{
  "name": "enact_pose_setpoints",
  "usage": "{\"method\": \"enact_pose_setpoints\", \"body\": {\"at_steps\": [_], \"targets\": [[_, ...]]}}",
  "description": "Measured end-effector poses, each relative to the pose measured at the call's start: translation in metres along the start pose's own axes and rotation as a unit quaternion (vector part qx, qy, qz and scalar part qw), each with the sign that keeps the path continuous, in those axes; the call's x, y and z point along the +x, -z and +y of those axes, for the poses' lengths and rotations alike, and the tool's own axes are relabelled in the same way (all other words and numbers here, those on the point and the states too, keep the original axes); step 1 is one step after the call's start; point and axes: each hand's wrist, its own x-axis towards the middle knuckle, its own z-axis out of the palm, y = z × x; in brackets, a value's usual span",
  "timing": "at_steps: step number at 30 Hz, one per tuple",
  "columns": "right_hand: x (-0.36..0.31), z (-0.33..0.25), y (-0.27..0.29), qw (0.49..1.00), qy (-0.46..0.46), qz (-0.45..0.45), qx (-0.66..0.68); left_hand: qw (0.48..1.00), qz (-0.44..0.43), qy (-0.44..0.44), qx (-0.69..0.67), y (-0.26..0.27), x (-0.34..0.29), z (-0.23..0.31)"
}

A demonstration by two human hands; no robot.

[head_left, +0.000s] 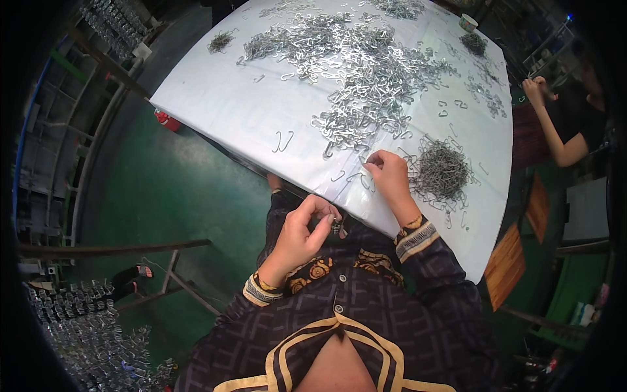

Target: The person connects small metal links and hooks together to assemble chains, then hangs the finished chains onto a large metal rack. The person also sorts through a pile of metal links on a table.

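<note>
My left hand (302, 230) is raised in front of my body, just off the near table edge. Its thumb and fingers close in a pinch on something small, dark and metallic-looking, too small to name. Over the table's near corner, my right hand (390, 176) has thumb and forefinger pressed together; what they hold, if anything, is too small to make out. Loose metal hooks (366, 179) lie beside those fingertips. Beyond them spreads a large heap of silvery metal hooks (366, 85). A round pile of thin wire pieces (441, 170) sits right of my right wrist.
The white-covered table (222, 91) also bears small wire piles (221, 42) and a cup (468, 23). A co-worker's hands (537, 90) are at the right side. Metal parts hang on racks (91, 326) at lower left. A red object (167, 120) stands by the left edge.
</note>
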Motion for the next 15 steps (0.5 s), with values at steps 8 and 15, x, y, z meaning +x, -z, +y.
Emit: {"method": "enact_pose_setpoints", "body": {"at_steps": [8, 15], "targets": [[-0.075, -0.065, 0.032, 0.975, -0.015, -0.079, 0.206, 0.997, 0.001, -0.041, 0.070, -0.012, 0.002, -0.009], [-0.102, -0.070, 0.034, 0.968, 0.020, -0.064, 0.241, 0.982, -0.008, -0.084, 0.172, -0.015, -0.001, -0.008]]}}
